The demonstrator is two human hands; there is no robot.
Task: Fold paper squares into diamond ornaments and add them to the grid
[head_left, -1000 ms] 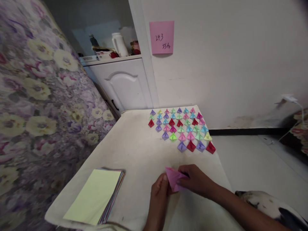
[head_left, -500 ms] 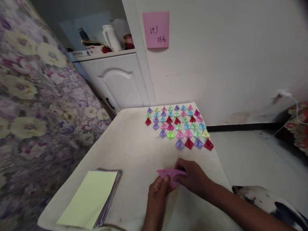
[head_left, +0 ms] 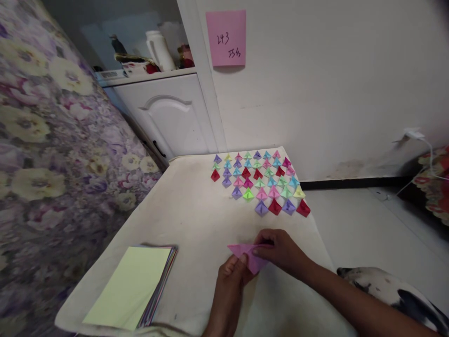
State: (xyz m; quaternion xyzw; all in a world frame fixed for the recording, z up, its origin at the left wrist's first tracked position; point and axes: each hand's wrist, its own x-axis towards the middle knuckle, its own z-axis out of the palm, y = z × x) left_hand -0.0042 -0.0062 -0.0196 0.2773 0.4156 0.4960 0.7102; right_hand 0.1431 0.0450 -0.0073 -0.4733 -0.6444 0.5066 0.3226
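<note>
A pink folded paper (head_left: pixel 245 255) is held just above the white table (head_left: pixel 196 220) near its front. My left hand (head_left: pixel 229 285) pinches it from below and left. My right hand (head_left: pixel 282 252) pinches its top right edge, fingers closed on the fold. Beyond the hands, several small folded paper shapes (head_left: pixel 257 180) in purple, red, green, pink and blue lie in rows at the table's far right corner. A stack of coloured paper sheets (head_left: pixel 135 285) with a pale yellow-green sheet on top lies at the front left.
A flowered fabric surface (head_left: pixel 52 140) rises along the left. A white cabinet (head_left: pixel 168 112) with a jug and clutter stands behind. A pink note (head_left: pixel 226 37) hangs on the wall. A black-and-white animal (head_left: pixel 389 295) lies on the floor at right.
The paper has been turned flatter, now a wide triangle between both hands. The camera tilted slightly, so everything sits a little lower-left in view.
</note>
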